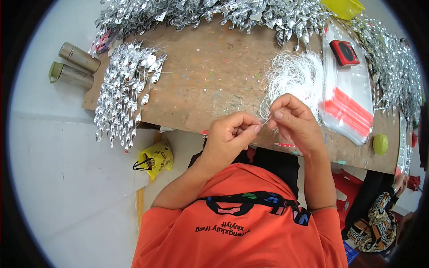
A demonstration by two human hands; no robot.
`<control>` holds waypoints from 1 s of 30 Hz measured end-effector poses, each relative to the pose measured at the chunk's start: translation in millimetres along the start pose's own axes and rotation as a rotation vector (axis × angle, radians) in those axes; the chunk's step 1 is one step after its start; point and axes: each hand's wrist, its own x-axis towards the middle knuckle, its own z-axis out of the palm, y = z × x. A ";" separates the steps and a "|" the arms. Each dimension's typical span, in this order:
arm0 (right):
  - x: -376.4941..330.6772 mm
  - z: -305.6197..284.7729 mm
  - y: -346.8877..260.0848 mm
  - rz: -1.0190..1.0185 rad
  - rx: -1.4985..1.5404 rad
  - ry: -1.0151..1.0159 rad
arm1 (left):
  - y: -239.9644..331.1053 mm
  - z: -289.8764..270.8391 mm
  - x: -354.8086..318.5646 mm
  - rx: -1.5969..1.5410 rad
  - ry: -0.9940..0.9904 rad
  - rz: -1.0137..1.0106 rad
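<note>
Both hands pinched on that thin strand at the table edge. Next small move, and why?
Probably draw the thin strand a little further through with the right hand while the left hand keeps its end pinched. Both hands meet at the strand over the edge of the wooden table, and it runs back toward the bundle of white threads, so it looks not yet free of the bundle.

We count two hands at work: a left hand and a right hand. On the floor lie two metal flasks, one above the other. We see one yellow bag, one red box, one green ball, one yellow tray, one white thread bundle and one stack of clear bags. The silver pieces are too many to count.
</note>
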 end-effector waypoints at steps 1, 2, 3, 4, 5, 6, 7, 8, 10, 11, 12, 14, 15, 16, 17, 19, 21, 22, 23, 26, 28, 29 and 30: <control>0.3 -0.7 0.9 -0.108 -0.200 0.157 | -0.5 0.4 -0.6 0.024 0.013 0.005; 0.6 -1.0 1.6 -0.216 -0.401 0.313 | -1.5 0.9 -0.6 0.023 0.015 0.003; -1.4 1.3 -0.2 -0.214 -0.401 0.312 | -2.9 1.6 -0.5 0.070 0.039 -0.001; -6.4 6.7 -5.5 -0.364 -0.738 0.360 | -3.1 2.4 0.3 0.116 0.061 -0.003; -11.5 12.3 -7.9 -0.513 -1.073 0.397 | -4.6 3.2 0.4 0.116 0.064 -0.005; -15.3 21.8 -7.1 -0.483 -1.007 0.344 | -6.0 3.9 0.5 0.095 0.086 0.008; -15.8 26.2 -7.4 -0.482 -1.008 0.348 | -5.7 5.2 1.4 0.073 0.100 0.024; -16.0 29.5 -7.5 -0.567 -1.181 0.267 | -4.9 6.1 1.6 0.073 0.097 0.024; -13.5 29.2 -1.4 -0.667 -1.372 0.194 | -3.0 7.3 0.9 0.076 0.089 0.051; -13.5 27.4 0.1 -0.669 -1.371 0.192 | -3.0 9.0 0.4 0.077 0.091 0.052; -14.1 24.9 0.5 -0.656 -1.394 0.203 | -3.4 12.0 -0.1 0.085 0.109 0.077; -13.5 22.8 3.4 -0.644 -1.416 0.215 | -3.4 14.1 -1.2 0.093 0.127 0.101; -12.8 22.3 5.4 -0.687 -1.365 0.246 | -2.7 14.5 -1.6 0.107 0.129 0.123; -12.3 21.2 7.8 -0.730 -1.315 0.277 | -2.6 14.9 -1.8 0.120 0.131 0.146; -12.7 20.4 12.1 -0.730 -1.315 0.278 | -3.7 14.5 -1.9 0.121 0.130 0.146; -14.2 20.8 20.5 -0.445 -0.770 0.355 | -7.3 12.4 -2.2 0.098 0.091 0.166; -12.1 22.1 20.7 -0.382 -0.472 0.312 | -9.4 14.5 -0.8 0.035 0.095 0.155; -11.3 22.4 20.2 -0.315 -0.177 0.269 | -9.8 15.1 0.1 -0.028 0.094 0.144; -10.3 21.1 21.8 -0.316 -0.177 0.269 | -10.1 14.3 0.4 -0.028 0.095 0.144; -8.4 16.3 26.5 -0.248 -0.082 0.207 | -8.8 12.8 1.5 -0.184 0.066 0.051; -8.6 15.6 26.4 -0.216 -0.090 0.198 | -5.0 13.3 2.1 -0.283 0.085 -0.007; -8.7 15.2 26.3 -0.216 -0.090 0.197 | -4.7 13.3 2.4 -0.283 0.086 -0.007; -8.8 15.0 26.0 -0.223 -0.108 0.201 | -4.5 13.3 2.6 -0.281 0.086 -0.006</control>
